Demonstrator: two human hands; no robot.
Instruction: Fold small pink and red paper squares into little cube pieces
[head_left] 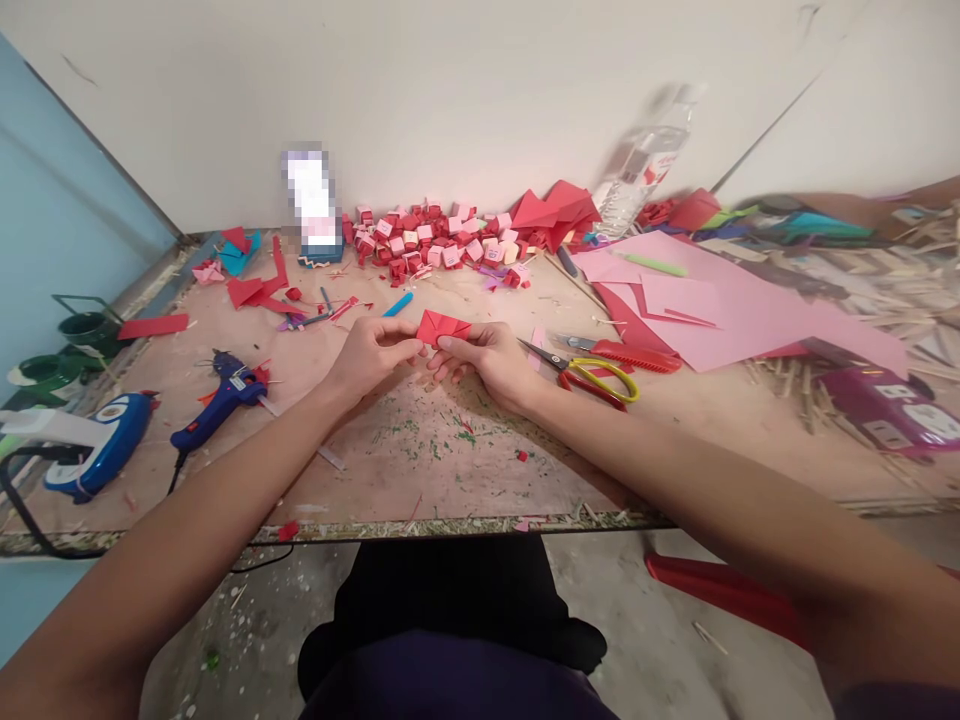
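Observation:
A small folded piece of red paper is held up over the middle of the wooden table, with crease lines on its face. My left hand pinches its left end between thumb and fingers. At the right end, my right hand grips it, thumb on the front and the other fingers curled below. Scissors with yellow and red handles lie just right of my right hand, beside a red-handled cutter. A blue stick rests behind my left hand.
Many small red and pink paper cubes are heaped along the wall, near a propped phone. A blue glue gun and a power strip lie left. Pink paper sheets and a plastic bottle are right.

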